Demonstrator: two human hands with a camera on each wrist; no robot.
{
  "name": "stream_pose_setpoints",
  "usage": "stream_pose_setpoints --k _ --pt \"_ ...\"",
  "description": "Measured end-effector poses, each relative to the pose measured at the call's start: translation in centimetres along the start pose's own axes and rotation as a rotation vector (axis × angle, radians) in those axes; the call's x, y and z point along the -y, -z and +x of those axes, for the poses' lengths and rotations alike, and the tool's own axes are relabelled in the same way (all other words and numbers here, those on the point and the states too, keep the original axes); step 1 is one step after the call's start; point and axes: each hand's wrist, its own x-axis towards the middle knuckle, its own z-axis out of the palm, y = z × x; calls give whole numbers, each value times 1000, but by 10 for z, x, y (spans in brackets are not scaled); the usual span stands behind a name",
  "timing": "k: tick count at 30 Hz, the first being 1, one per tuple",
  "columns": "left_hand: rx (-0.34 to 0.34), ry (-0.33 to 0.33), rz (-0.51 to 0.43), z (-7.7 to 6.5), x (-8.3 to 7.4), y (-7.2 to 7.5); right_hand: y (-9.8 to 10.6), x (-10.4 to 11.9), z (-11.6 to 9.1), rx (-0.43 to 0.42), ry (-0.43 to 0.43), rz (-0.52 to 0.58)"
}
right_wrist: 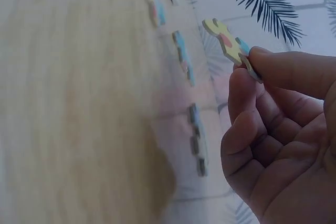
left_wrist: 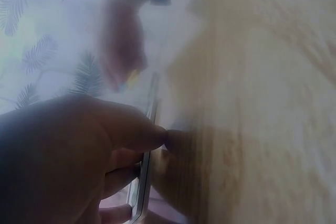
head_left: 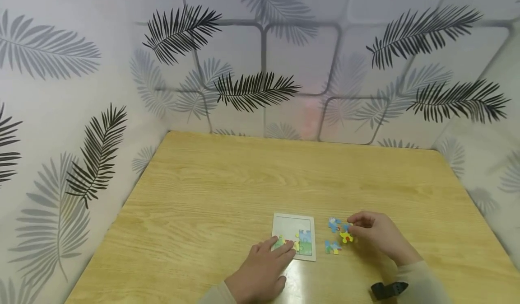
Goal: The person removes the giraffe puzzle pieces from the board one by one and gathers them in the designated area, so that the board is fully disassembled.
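Note:
A white puzzle tray (head_left: 290,226) lies on the table, with green, yellow and blue jigsaw pieces (head_left: 305,243) fitted along its lower and right parts. My left hand (head_left: 262,268) rests on its lower left, fingers extended over some pieces; the left wrist view shows the thumb by the tray's edge (left_wrist: 143,195). Right of the tray, my right hand (head_left: 382,235) pinches a yellow jigsaw piece (right_wrist: 224,40) with red and blue patches between thumb and fingers. In the right wrist view it is lifted off the table. Loose pieces near this hand include a blue one (head_left: 334,224) and a multicoloured one (head_left: 332,247).
The wooden table (head_left: 211,182) extends behind and to both sides of the tray. Walls covered in a leaf pattern (head_left: 256,91) stand at its back and sides. A black device (head_left: 389,290) sits at the right wrist.

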Motion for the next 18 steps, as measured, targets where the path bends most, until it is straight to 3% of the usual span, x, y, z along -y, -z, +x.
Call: stream_pose_setpoints --k 11,18 --pt "-43 8 38 0 1 3 10 -20 -11 51 -8 -79" --pt "11 -3 -3 -1 3 3 9 -20 -17 103 -54 -115"
